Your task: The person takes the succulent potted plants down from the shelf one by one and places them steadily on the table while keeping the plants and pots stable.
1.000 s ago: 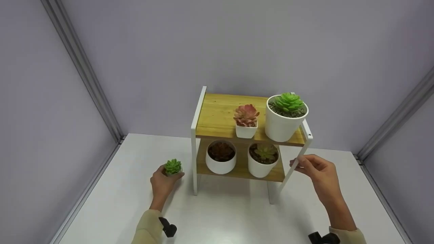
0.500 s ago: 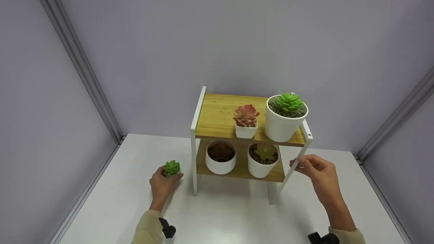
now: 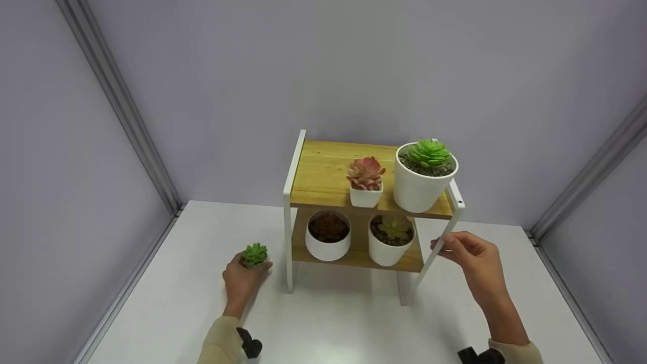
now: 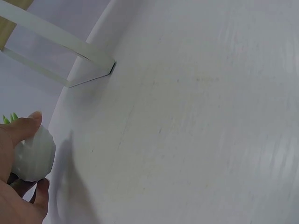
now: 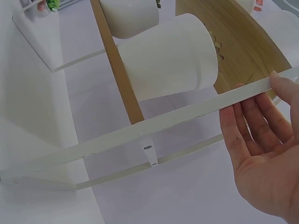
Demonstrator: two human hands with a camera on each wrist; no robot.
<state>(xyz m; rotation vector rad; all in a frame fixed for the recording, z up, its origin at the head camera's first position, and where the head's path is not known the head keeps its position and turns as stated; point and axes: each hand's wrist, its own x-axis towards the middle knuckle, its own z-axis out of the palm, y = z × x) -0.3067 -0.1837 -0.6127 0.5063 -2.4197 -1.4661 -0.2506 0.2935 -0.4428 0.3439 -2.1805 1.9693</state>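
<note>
My left hand (image 3: 241, 283) grips a small potted succulent (image 3: 255, 254) left of the two-tier shelf (image 3: 323, 174). Its rosette is bright green; the left wrist view shows its white ribbed pot (image 4: 39, 156) between thumb and fingers, with a shadow on the table beside it. My right hand (image 3: 477, 259) holds the shelf's white right front leg, just below the upper board. In the right wrist view the thumb lies on one side of that white leg (image 5: 177, 116) and the fingers on the other.
A pink succulent (image 3: 365, 174) in a small square pot and a large green one (image 3: 425, 187) stand on the upper board. Two round white pots, one dark red (image 3: 328, 248) and one dull green (image 3: 388, 251), fill the lower board. Grey-framed panels (image 3: 596, 177) enclose the white table (image 3: 333, 323).
My left hand and the green succulent have shifted slightly toward me and to the left. The right hand keeps its hold on the shelf leg.
</note>
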